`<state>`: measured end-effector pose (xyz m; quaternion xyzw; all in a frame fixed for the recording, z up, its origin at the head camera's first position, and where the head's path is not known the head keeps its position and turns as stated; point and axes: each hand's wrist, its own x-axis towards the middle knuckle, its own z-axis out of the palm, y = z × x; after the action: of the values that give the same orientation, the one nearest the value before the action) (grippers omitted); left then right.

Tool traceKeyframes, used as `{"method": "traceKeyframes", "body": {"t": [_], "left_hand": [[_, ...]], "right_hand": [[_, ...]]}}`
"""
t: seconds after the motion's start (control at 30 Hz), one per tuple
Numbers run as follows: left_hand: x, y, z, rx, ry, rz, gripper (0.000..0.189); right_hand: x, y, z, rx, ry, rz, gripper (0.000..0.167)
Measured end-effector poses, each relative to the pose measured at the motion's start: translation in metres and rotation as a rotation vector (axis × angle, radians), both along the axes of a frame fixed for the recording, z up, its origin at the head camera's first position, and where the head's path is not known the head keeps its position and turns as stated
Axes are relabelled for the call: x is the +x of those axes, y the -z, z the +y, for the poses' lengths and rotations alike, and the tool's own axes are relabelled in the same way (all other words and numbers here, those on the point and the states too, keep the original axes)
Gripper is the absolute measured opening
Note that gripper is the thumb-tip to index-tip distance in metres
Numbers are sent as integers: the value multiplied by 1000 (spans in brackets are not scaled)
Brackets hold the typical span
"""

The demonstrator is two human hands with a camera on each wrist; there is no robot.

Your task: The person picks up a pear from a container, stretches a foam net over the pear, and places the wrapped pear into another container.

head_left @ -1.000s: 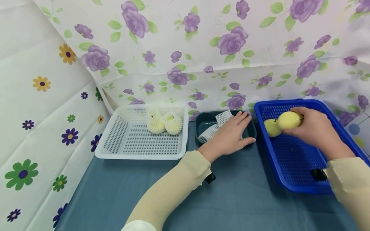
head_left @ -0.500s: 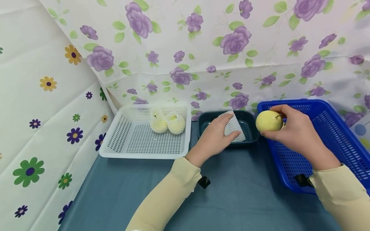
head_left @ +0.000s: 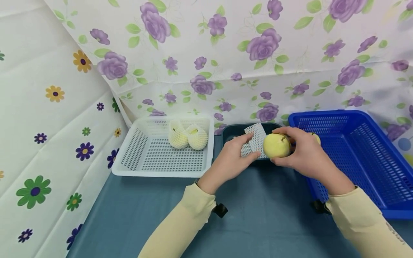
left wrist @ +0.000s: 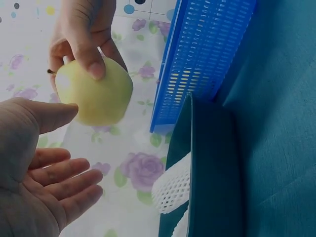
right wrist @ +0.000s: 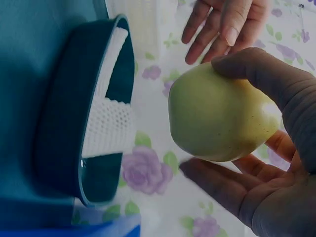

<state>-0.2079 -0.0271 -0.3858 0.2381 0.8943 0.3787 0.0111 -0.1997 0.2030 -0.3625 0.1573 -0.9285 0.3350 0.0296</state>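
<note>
My right hand [head_left: 304, 152] grips a pale yellow pear [head_left: 276, 145] between thumb and fingers, raised over the right part of a dark green tray [head_left: 229, 133]. Facing it, my left hand [head_left: 227, 161] holds nothing; its fingers are loosely spread beside the pear, a small gap apart in the left wrist view. White foam fruit nets [head_left: 257, 135] lie in the tray, one leaning on its back rim. The pear's stem [left wrist: 51, 71] points toward the right hand's side. Behind that hand, a second pear [head_left: 316, 138] shows partly in the blue basket [head_left: 371, 143].
A white basket [head_left: 129, 168] at the left holds two pears in foam nets [head_left: 197, 138]. Blue-green cloth [head_left: 258, 211] covers the table. A flowered sheet [head_left: 180, 71] hangs close behind the containers.
My right hand has carried the pear left from the blue basket to over the tray. My left hand has drawn back left from the foam nets, which stay in the tray.
</note>
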Motion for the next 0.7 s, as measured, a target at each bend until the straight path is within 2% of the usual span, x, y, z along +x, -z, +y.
{"method": "traceKeyframes", "body": {"t": [0.2, 0.43, 0.7], "left_hand": [[1, -1, -5, -11, 50, 3, 71], [0, -1, -10, -46, 91, 5, 76], [2, 12, -15, -57, 170, -40, 76]], "right_hand": [[-3, 6, -14, -11, -70, -36, 78], [-3, 12, -24, 5, -106, -51, 87], [4, 27, -33, -22, -141, -37, 86]]}}
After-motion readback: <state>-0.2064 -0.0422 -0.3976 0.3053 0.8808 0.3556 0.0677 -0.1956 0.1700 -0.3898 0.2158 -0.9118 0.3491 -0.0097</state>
